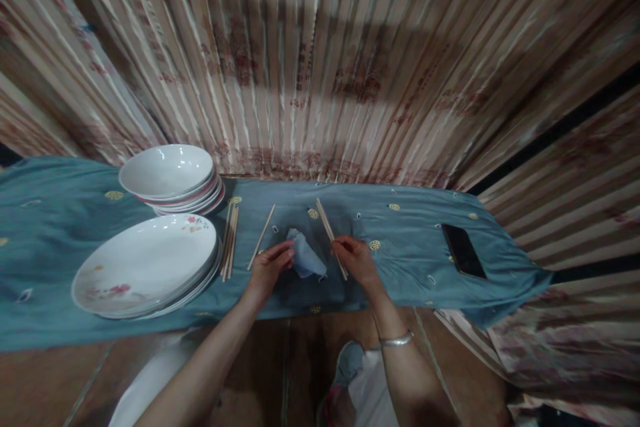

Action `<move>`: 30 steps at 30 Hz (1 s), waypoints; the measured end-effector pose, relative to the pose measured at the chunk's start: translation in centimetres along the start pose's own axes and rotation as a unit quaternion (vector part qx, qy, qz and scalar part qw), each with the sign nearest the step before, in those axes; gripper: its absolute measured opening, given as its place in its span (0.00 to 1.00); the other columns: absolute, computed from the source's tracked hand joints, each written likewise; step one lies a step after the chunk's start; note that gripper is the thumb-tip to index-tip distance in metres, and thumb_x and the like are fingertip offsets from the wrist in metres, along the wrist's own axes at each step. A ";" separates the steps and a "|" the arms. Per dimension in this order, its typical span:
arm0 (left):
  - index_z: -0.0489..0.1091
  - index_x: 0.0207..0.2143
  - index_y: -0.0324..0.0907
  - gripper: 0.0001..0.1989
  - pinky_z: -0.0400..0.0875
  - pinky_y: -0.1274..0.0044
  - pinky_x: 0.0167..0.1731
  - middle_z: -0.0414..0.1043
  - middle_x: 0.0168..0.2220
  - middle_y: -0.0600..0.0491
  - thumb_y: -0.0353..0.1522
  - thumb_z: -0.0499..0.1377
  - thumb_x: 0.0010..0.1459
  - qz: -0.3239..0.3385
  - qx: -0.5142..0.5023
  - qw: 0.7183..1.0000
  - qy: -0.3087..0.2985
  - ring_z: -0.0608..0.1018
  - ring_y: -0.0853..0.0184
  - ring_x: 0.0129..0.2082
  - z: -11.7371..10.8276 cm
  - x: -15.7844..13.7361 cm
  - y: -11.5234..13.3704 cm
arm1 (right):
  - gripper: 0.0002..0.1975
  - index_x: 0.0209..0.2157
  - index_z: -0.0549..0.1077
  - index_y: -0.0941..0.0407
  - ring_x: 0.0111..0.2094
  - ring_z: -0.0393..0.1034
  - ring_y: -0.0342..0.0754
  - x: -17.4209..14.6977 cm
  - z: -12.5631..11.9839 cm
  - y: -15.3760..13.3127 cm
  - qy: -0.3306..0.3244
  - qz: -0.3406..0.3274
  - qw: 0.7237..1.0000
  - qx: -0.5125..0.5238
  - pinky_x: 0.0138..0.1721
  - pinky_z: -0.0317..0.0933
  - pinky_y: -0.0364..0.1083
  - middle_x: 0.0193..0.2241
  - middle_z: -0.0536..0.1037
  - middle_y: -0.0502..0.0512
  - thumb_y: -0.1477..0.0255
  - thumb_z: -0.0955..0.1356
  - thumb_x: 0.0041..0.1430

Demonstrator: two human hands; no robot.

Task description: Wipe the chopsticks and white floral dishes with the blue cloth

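My left hand (271,268) pinches the left edge of a small light blue cloth (306,257), which hangs crumpled between my hands. In my right hand (354,256) are a few wooden chopsticks (326,221), gripped around the middle and leaning up to the left. A single chopstick (262,235) lies slanted on the tablecloth, just left of the cloth. Farther left, several more chopsticks (230,243) lie side by side near the plates. How many sticks my right fingers hold is hard to make out.
Oval floral plates (150,260) are stacked at the left, with a stack of white bowls (167,170) behind them. A black phone (463,251) lies at the right on the blue-green tablecloth (410,267). A pleated curtain (310,67) hangs along the table's far edge.
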State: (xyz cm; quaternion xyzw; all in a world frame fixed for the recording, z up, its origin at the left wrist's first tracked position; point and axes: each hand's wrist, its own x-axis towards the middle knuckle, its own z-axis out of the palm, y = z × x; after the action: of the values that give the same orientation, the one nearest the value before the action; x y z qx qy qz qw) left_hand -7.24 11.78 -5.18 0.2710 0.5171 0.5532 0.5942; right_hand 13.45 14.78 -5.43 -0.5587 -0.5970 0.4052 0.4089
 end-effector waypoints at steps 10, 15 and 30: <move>0.78 0.27 0.42 0.19 0.68 0.79 0.23 0.76 0.23 0.55 0.37 0.73 0.28 0.044 0.040 0.998 -0.002 0.73 0.71 0.21 -1.6 0.2 0.3 | 0.14 0.39 0.76 0.58 0.33 0.74 0.52 0.4 -7.1 2.0 0.108 0.116 0.859 -0.487 0.32 0.56 0.45 0.32 0.79 0.64 0.70 0.60 0.62; 0.79 0.27 0.42 0.16 0.66 0.80 0.22 0.74 0.20 0.55 0.35 0.72 0.31 0.051 0.055 0.997 -0.006 0.71 0.72 0.20 -2.4 -0.1 0.3 | 0.16 0.40 0.76 0.61 0.32 0.74 0.54 0.3 -8.8 2.7 0.144 0.169 0.815 -0.534 0.33 0.58 0.47 0.32 0.78 0.68 0.70 0.60 0.63; 0.77 0.32 0.39 0.20 0.68 0.79 0.23 0.73 0.22 0.54 0.42 0.69 0.36 0.055 0.108 0.992 -0.018 0.72 0.71 0.21 -4.4 0.1 -0.6 | 0.15 0.38 0.75 0.61 0.30 0.70 0.52 0.5 -7.6 2.7 0.162 0.147 0.799 -0.560 0.31 0.57 0.46 0.28 0.75 0.64 0.65 0.63 0.62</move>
State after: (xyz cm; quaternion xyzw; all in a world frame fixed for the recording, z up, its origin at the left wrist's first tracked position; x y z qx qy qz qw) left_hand -11.06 10.60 -7.10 0.3715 0.5477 0.5208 0.5392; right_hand 21.54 15.62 -5.42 -0.8288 -0.5556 -0.0411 0.0512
